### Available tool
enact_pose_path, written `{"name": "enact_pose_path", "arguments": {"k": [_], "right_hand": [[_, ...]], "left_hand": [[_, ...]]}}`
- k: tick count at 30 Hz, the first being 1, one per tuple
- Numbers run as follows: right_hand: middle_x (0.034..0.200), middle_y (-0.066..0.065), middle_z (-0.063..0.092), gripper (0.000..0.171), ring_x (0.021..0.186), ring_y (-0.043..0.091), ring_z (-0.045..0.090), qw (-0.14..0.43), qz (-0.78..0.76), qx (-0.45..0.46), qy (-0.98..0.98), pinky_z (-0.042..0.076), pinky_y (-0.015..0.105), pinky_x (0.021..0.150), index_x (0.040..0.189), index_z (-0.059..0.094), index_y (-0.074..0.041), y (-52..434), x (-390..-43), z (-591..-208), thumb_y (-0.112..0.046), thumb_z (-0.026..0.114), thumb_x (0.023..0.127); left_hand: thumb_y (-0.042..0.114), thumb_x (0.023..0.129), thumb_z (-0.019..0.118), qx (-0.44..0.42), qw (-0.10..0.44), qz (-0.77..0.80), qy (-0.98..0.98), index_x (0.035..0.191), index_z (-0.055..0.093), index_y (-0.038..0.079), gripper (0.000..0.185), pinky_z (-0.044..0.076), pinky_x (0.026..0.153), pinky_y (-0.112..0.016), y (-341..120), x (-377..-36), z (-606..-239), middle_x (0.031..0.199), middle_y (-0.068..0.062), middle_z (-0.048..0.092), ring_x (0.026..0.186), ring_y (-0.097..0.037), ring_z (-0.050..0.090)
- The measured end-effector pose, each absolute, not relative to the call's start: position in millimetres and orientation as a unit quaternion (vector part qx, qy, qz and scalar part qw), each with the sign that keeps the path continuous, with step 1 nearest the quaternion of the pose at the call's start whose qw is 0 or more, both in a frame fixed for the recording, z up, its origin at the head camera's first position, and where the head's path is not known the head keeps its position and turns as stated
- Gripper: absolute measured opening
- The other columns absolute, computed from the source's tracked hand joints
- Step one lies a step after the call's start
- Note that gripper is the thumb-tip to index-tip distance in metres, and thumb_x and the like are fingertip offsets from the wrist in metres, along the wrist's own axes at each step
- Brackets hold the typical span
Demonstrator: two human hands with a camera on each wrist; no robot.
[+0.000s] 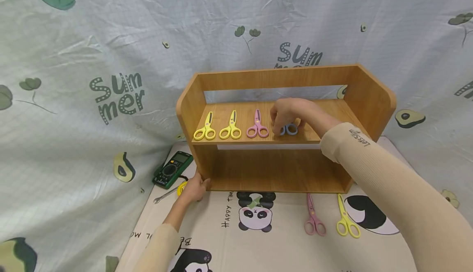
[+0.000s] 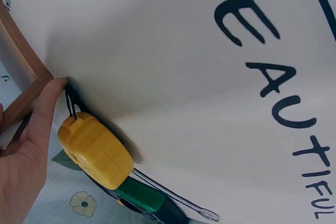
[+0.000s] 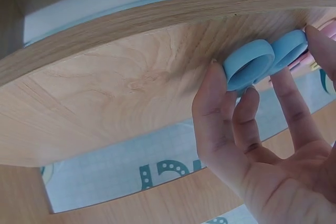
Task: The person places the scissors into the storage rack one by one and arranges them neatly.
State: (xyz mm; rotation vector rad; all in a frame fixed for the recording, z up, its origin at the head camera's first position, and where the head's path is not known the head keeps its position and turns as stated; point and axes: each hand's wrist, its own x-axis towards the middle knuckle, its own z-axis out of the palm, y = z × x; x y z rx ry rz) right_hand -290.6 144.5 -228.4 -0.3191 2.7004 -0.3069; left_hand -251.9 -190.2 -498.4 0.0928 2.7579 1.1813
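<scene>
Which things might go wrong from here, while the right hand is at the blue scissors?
1. The blue scissors have their handles near the front edge of the upper shelf, so they might slip off.
2. The right hand is close to the shelf's pink scissors and may knock them crooked.
3. The left hand could bump the yellow tape measure beside it.

Shelf (image 1: 277,169) smooth grained wood; scissor handles (image 3: 249,50) matt plastic.
</scene>
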Motion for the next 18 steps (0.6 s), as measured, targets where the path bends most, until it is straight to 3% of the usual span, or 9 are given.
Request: {"name": "enact_pose_path", "arguments": {"k": [18], "right_hand": [[0.096,0.002,0.058,0.019,0.087,0.02,0.051,0.221,-0.125,-0.103,0.962,0.062,0.045,0.074,0.097,0.068,-0.012,141.4,-290.9,-228.4,-0.019,0.08,0.085]], "left_hand": [[0.013,0.109,0.051,0.025,0.079,0.392,0.916,0.159,0.02,-0.004,0.062,0.043,0.054,-0.03,-190.2,-251.9,-497.1,0.148,-0.034,0.051,0.061,-0.022,0.058]]}}
